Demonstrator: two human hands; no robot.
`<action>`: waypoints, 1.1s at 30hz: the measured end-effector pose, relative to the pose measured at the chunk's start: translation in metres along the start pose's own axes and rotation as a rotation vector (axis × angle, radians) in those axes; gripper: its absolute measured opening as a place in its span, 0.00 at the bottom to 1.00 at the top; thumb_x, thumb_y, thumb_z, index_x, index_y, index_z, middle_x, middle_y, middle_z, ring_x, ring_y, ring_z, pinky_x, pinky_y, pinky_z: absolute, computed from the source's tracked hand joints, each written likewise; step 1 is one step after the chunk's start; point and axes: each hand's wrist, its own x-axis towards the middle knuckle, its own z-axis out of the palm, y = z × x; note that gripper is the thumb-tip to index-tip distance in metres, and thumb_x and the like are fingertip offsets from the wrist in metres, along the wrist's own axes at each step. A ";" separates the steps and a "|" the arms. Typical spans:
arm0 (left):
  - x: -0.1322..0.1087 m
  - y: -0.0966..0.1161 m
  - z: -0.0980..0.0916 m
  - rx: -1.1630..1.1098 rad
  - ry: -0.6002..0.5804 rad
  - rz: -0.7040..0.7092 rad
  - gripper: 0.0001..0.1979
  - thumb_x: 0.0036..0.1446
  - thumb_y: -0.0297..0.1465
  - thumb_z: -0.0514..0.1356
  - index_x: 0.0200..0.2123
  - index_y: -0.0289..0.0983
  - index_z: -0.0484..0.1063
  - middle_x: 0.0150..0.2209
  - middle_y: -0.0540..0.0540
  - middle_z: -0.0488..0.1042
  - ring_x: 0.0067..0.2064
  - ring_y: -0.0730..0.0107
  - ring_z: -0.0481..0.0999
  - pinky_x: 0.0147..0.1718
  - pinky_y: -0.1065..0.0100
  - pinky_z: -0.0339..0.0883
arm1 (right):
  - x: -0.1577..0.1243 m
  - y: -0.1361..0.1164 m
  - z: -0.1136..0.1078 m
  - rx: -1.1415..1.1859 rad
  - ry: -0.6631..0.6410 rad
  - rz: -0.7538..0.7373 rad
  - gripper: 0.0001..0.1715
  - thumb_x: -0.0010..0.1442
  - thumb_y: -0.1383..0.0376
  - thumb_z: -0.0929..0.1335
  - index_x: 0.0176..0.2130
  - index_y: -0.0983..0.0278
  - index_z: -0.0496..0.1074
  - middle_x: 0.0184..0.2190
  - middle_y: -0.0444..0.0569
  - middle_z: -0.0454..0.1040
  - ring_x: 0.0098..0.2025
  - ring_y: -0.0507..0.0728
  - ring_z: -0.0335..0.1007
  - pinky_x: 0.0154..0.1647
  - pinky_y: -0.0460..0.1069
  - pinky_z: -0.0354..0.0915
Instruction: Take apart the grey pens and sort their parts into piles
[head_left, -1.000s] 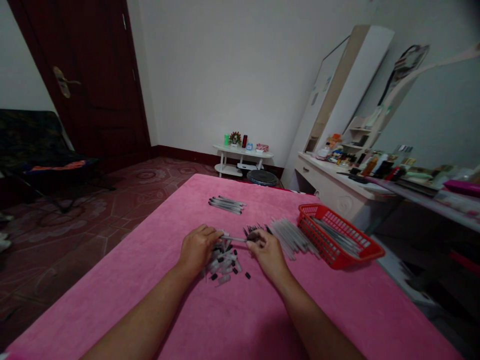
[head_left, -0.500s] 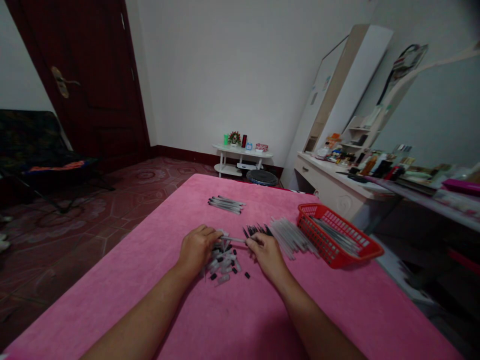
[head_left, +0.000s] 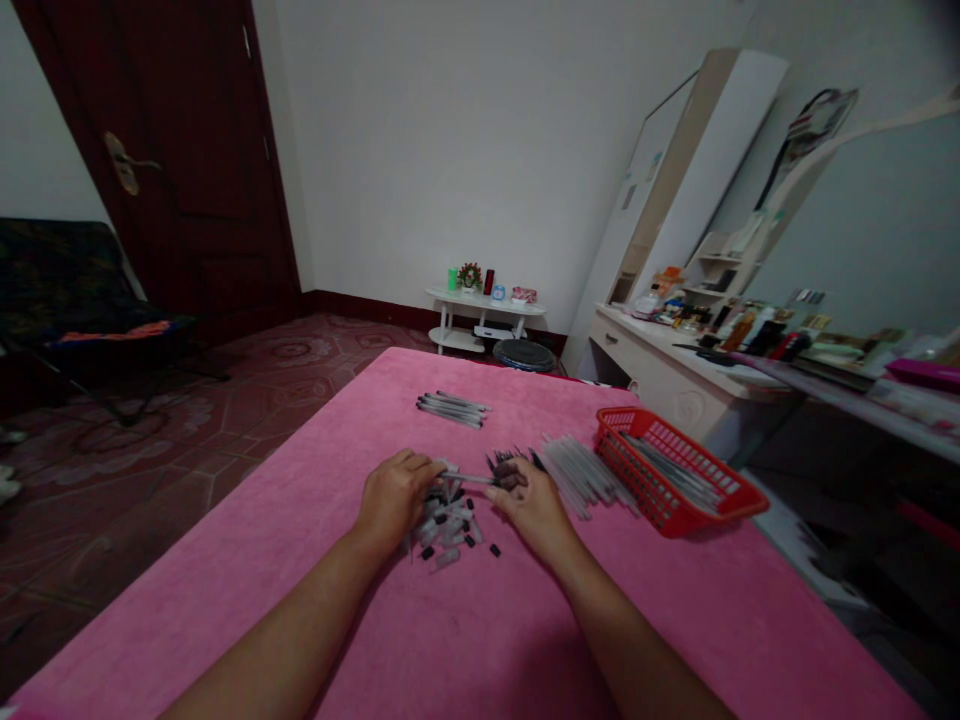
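Observation:
A slim pale pen (head_left: 472, 479) is stretched level between my two hands, above a heap of loose pen parts. My left hand (head_left: 397, 500) is closed round its left end, fingertips pinching it. At the other end, the thumb and fingers of my right hand (head_left: 529, 498) are on the pen; the fingers are slightly blurred. Below lie clear caps and small black plugs (head_left: 495, 550) in a loose pile. Dark pen tips or refills (head_left: 499, 458) lie behind my right hand, partly hidden by it. To its right is a row of clear pen barrels (head_left: 581, 475).
A red plastic basket (head_left: 660, 515) with more thin rods stands at the right on the pink cloth (head_left: 450, 650). Farther back lies a bundle of pens (head_left: 454, 408). Beyond the table are a low white stand (head_left: 487, 300), a dressing table (head_left: 660, 360) and a folding chair (head_left: 67, 290).
My right hand's thumb has shifted down and its fingers have rolled at the pen's end. My left hand and the pen stay nearly in place.

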 end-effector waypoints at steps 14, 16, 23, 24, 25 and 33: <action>0.002 0.003 -0.002 0.031 -0.041 0.005 0.12 0.59 0.28 0.54 0.41 0.42 0.76 0.33 0.46 0.76 0.36 0.64 0.70 0.32 0.67 0.61 | -0.003 -0.010 -0.001 0.035 -0.066 0.117 0.13 0.52 0.57 0.65 0.25 0.65 0.67 0.16 0.41 0.65 0.15 0.48 0.60 0.14 0.42 0.55; 0.002 0.003 -0.002 0.026 -0.045 0.005 0.12 0.59 0.28 0.54 0.41 0.43 0.76 0.33 0.46 0.77 0.36 0.64 0.71 0.32 0.67 0.61 | -0.004 -0.012 -0.002 0.081 -0.051 0.098 0.10 0.48 0.60 0.67 0.29 0.65 0.68 0.18 0.40 0.66 0.16 0.48 0.61 0.14 0.42 0.56; 0.001 0.001 0.001 0.004 -0.045 0.000 0.12 0.59 0.28 0.54 0.41 0.42 0.76 0.33 0.45 0.76 0.37 0.64 0.71 0.33 0.67 0.62 | -0.003 -0.008 -0.002 0.079 -0.062 0.127 0.10 0.50 0.60 0.65 0.29 0.65 0.68 0.17 0.40 0.66 0.15 0.49 0.61 0.12 0.42 0.55; 0.001 0.001 0.001 0.000 -0.043 -0.002 0.12 0.59 0.28 0.54 0.41 0.42 0.76 0.33 0.45 0.76 0.37 0.64 0.71 0.33 0.67 0.62 | -0.002 -0.006 -0.003 0.086 -0.054 0.119 0.09 0.49 0.61 0.66 0.29 0.65 0.68 0.16 0.40 0.66 0.15 0.49 0.61 0.13 0.42 0.56; 0.001 0.001 0.001 -0.004 -0.040 -0.005 0.12 0.59 0.28 0.54 0.41 0.42 0.77 0.33 0.45 0.76 0.36 0.64 0.71 0.33 0.67 0.62 | -0.001 -0.005 -0.004 0.099 -0.041 0.112 0.08 0.48 0.62 0.66 0.30 0.65 0.68 0.17 0.40 0.66 0.15 0.49 0.62 0.13 0.42 0.56; 0.001 0.000 -0.001 0.002 -0.045 -0.024 0.14 0.59 0.27 0.53 0.43 0.43 0.76 0.33 0.46 0.76 0.37 0.64 0.71 0.33 0.67 0.63 | 0.000 -0.010 -0.009 0.354 0.011 0.245 0.12 0.45 0.61 0.68 0.30 0.64 0.64 0.17 0.39 0.66 0.14 0.48 0.59 0.11 0.42 0.55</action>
